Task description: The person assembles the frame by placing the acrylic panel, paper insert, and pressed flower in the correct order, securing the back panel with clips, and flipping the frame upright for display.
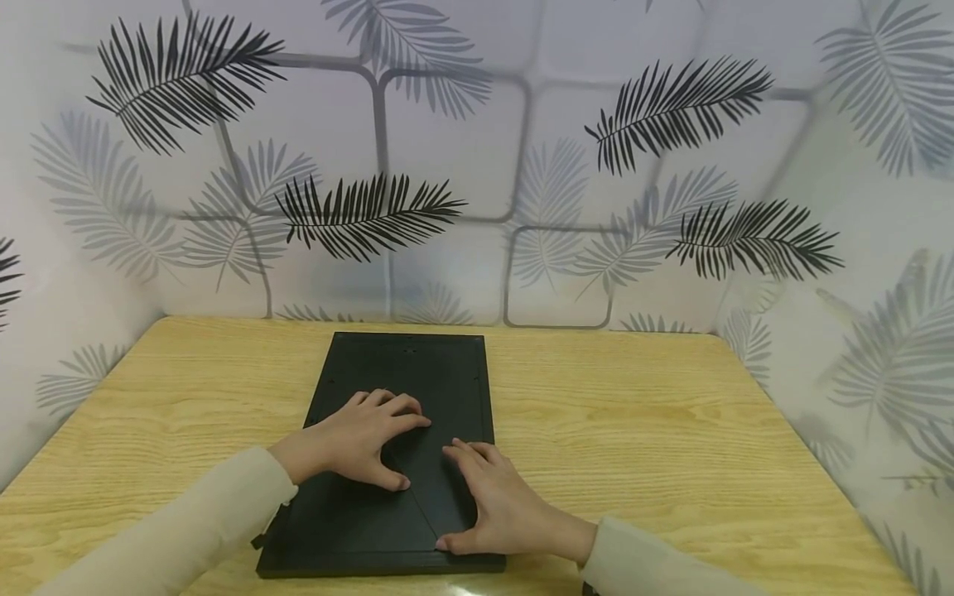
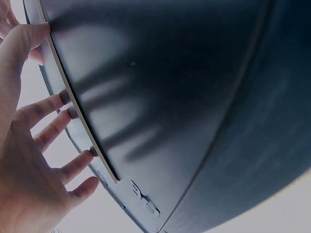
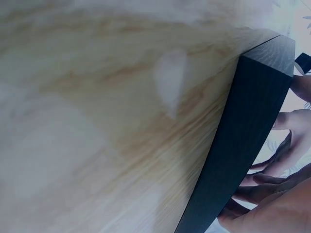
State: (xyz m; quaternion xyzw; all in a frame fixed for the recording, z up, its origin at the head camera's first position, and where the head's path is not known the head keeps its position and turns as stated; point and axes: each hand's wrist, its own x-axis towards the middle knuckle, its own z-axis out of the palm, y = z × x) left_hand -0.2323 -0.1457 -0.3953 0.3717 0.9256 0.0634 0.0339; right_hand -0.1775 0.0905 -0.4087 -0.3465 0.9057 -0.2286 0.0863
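Observation:
A black, flat rectangular frame [image 1: 358,530], seemingly a picture frame lying back side up, rests on the table. A diagonal seam [image 1: 425,513] crosses its dark panel. Spread over its middle is my left hand [image 1: 365,439], with fingers lightly bent. In the left wrist view, that hand's fingertips [image 2: 94,151] meet a thin tan edge [image 2: 82,114] on the dark panel, near a small metal fitting [image 2: 146,198]. Over the lower right part is my right hand [image 1: 507,505], its thumb near the seam's lower end and its fingers apart. Neither hand visibly grips anything.
The wood-grain table [image 1: 633,414] extends on both sides of the frame. Behind it hangs a pale covering [image 1: 447,273] with leaf prints, which continues at both sides. The frame's thick side [image 3: 243,126] shows above the tabletop in the right wrist view.

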